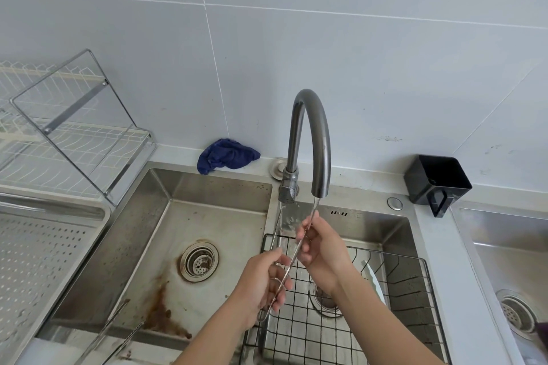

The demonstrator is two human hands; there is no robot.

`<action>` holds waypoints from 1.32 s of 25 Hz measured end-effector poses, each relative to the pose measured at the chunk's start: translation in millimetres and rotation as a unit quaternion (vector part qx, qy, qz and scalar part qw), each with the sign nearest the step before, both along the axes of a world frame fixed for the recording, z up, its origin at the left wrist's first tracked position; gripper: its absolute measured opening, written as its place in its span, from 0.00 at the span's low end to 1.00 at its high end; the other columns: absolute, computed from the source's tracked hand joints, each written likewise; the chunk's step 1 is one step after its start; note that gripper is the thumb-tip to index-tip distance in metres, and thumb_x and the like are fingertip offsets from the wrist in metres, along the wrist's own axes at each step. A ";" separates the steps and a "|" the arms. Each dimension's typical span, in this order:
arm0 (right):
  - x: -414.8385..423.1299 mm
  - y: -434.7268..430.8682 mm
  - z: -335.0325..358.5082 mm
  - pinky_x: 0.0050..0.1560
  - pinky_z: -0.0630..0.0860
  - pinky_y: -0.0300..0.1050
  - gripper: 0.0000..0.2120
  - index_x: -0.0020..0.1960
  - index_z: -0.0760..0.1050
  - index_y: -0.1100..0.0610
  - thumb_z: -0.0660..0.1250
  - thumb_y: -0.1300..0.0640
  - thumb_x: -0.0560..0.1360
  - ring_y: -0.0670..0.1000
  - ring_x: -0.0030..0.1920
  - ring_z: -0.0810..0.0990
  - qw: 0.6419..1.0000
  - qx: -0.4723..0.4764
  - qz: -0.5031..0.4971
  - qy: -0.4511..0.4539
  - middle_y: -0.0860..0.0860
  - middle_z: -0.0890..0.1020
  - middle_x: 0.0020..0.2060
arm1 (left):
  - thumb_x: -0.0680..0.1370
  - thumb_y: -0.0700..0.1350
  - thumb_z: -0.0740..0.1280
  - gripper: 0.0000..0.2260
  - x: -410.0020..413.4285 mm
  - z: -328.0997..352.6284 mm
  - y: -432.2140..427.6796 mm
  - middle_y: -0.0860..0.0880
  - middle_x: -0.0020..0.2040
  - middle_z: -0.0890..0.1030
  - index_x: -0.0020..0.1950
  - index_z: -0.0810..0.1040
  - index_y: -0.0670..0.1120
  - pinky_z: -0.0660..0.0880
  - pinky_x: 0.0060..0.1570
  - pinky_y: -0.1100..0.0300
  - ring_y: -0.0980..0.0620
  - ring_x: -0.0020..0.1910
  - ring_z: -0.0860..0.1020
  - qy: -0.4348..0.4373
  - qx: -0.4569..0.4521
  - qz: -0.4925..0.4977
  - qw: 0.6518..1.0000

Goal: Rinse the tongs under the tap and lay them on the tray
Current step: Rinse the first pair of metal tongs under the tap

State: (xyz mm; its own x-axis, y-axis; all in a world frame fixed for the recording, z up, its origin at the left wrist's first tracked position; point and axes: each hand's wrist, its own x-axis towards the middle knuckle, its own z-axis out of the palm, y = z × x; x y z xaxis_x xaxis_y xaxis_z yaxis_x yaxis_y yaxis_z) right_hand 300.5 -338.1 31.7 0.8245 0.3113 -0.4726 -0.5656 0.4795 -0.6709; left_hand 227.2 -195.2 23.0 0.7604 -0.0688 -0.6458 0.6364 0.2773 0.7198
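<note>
Pinching tongs (292, 261) under tap (321, 139): left hand (264, 284), right hand (321, 249); wire rack (409, 284) below, cloth (228, 154) behind.

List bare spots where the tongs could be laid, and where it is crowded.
Bare: the tray at far left; the left basin floor behind its drain. Crowded: the right basin, filled by a wire rack and plate, with the left hand, right hand and tongs under the tap.
</note>
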 end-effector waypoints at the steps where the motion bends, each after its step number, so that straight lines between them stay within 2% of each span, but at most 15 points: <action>1: -1.9 -0.2 1.0 0.24 0.67 0.38 0.07 0.48 0.79 0.56 0.65 0.55 0.81 0.46 0.28 0.70 0.999 0.037 0.001 -0.002 0.52 0.80 0.35 | 0.82 0.57 0.60 0.18 0.6 -0.4 -0.9 0.42 0.33 0.79 0.52 0.78 0.42 0.65 0.23 0.61 0.47 0.23 0.72 0.004 -0.003 0.006 1.000; 3: -3.7 -2.1 3.6 0.27 0.71 0.38 0.05 0.52 0.81 0.57 0.67 0.62 0.80 0.46 0.30 0.72 0.999 0.040 0.011 -0.026 0.52 0.82 0.38 | 0.82 0.57 0.60 0.18 2.1 -1.5 -3.2 0.42 0.31 0.78 0.51 0.78 0.43 0.65 0.23 0.62 0.48 0.22 0.71 0.001 0.003 0.021 1.000; 7: -4.1 -0.2 5.2 0.30 0.76 0.43 0.08 0.52 0.82 0.59 0.65 0.58 0.83 0.49 0.30 0.76 0.979 -0.158 0.025 -0.126 0.57 0.84 0.39 | 0.82 0.58 0.60 0.20 0.9 -6.5 -4.1 0.42 0.31 0.78 0.54 0.78 0.40 0.66 0.22 0.61 0.47 0.22 0.72 -0.020 0.030 0.038 0.999; 9: -7.6 0.3 5.5 0.33 0.78 0.44 0.05 0.53 0.83 0.60 0.67 0.62 0.81 0.50 0.32 0.78 0.975 -0.158 0.023 -0.154 0.57 0.86 0.41 | 0.83 0.58 0.60 0.23 -2.4 -9.5 -1.4 0.41 0.30 0.78 0.55 0.77 0.37 0.67 0.22 0.61 0.47 0.21 0.71 -0.007 0.039 0.036 0.999; 11: -12.2 -3.3 6.0 0.35 0.79 0.44 0.02 0.49 0.83 0.60 0.71 0.63 0.79 0.51 0.33 0.77 0.980 -0.115 0.032 -0.157 0.57 0.83 0.38 | 0.83 0.58 0.60 0.23 -6.0 -11.2 1.1 0.41 0.29 0.77 0.55 0.79 0.37 0.68 0.21 0.61 0.47 0.20 0.71 0.006 0.051 0.020 0.998; 14: -17.1 -7.5 5.0 0.34 0.78 0.45 0.10 0.45 0.81 0.60 0.69 0.54 0.80 0.51 0.32 0.76 0.983 -0.105 0.037 -0.149 0.56 0.79 0.35 | 0.83 0.57 0.61 0.20 -9.4 -11.7 0.6 0.41 0.28 0.77 0.50 0.79 0.40 0.68 0.21 0.61 0.47 0.21 0.71 -0.004 0.081 0.006 0.997; 17: -16.5 -9.2 2.6 0.34 0.80 0.45 0.11 0.49 0.84 0.61 0.65 0.57 0.83 0.50 0.33 0.78 0.981 -0.142 0.000 -0.131 0.58 0.85 0.40 | 0.83 0.53 0.63 0.16 -10.3 -11.1 -1.2 0.45 0.28 0.76 0.47 0.78 0.42 0.68 0.23 0.59 0.48 0.22 0.71 -0.055 0.155 0.023 0.986; 20: -11.2 -13.1 1.1 0.39 0.83 0.45 0.09 0.53 0.84 0.58 0.65 0.62 0.83 0.49 0.35 0.81 0.969 -0.203 -0.011 -0.138 0.58 0.88 0.44 | 0.80 0.51 0.66 0.14 -7.8 -9.9 0.3 0.48 0.30 0.73 0.44 0.77 0.41 0.68 0.31 0.54 0.50 0.28 0.71 -0.122 0.275 0.001 0.954; 22: -6.6 -13.7 1.7 0.40 0.84 0.44 0.10 0.52 0.85 0.57 0.66 0.66 0.81 0.50 0.36 0.83 0.957 -0.242 -0.001 -0.158 0.57 0.89 0.42 | 0.78 0.49 0.68 0.10 -6.5 -7.3 1.4 0.53 0.30 0.72 0.38 0.76 0.49 0.69 0.34 0.53 0.51 0.30 0.70 -0.161 0.362 -0.028 0.918; 24: -2.6 -10.3 1.1 0.39 0.84 0.44 0.11 0.49 0.86 0.57 0.66 0.67 0.79 0.50 0.34 0.84 0.947 -0.272 -0.002 -0.173 0.56 0.88 0.37 | 0.77 0.50 0.70 0.15 -7.3 -5.7 2.4 0.56 0.32 0.72 0.33 0.71 0.58 0.69 0.32 0.60 0.57 0.31 0.71 -0.188 0.462 -0.048 0.865; 26: 0.0 -5.6 -0.7 0.36 0.84 0.45 0.10 0.48 0.85 0.58 0.66 0.67 0.78 0.50 0.32 0.83 0.940 -0.296 -0.012 -0.169 0.54 0.86 0.33 | 0.77 0.50 0.71 0.12 -11.1 -4.6 3.2 0.58 0.34 0.72 0.37 0.73 0.62 0.67 0.31 0.67 0.60 0.35 0.75 -0.205 0.515 -0.043 0.832; 28: 1.4 -1.5 -4.1 0.32 0.83 0.46 0.09 0.47 0.85 0.59 0.65 0.65 0.78 0.51 0.30 0.82 0.934 -0.322 -0.019 -0.156 0.53 0.84 0.29 | 0.76 0.49 0.72 0.04 -14.1 -3.7 4.1 0.59 0.36 0.73 0.46 0.80 0.60 0.66 0.31 0.69 0.64 0.41 0.75 -0.211 0.530 -0.030 0.821; 29: 0.9 0.3 -5.6 0.30 0.82 0.46 0.10 0.45 0.84 0.59 0.65 0.64 0.78 0.51 0.29 0.82 0.933 -0.329 -0.019 -0.148 0.53 0.83 0.29 | 0.76 0.49 0.72 0.04 -15.0 -4.5 5.2 0.59 0.36 0.73 0.49 0.82 0.58 0.66 0.31 0.69 0.65 0.41 0.74 -0.210 0.535 -0.028 0.818; 31: -1.0 2.7 -8.2 0.29 0.81 0.46 0.11 0.42 0.83 0.60 0.64 0.63 0.79 0.52 0.29 0.82 0.940 -0.311 -0.005 -0.137 0.55 0.82 0.30 | 0.76 0.50 0.72 0.05 -16.7 -6.5 7.8 0.59 0.37 0.74 0.50 0.82 0.58 0.64 0.30 0.70 0.63 0.40 0.75 -0.210 0.539 -0.027 0.815; 33: -3.8 4.7 -9.4 0.30 0.81 0.46 0.10 0.44 0.82 0.60 0.64 0.64 0.80 0.52 0.31 0.82 0.950 -0.281 0.020 -0.136 0.56 0.83 0.32 | 0.76 0.50 0.72 0.05 -17.7 -6.7 11.2 0.57 0.37 0.74 0.51 0.83 0.58 0.64 0.31 0.69 0.61 0.36 0.74 -0.205 0.539 -0.026 0.816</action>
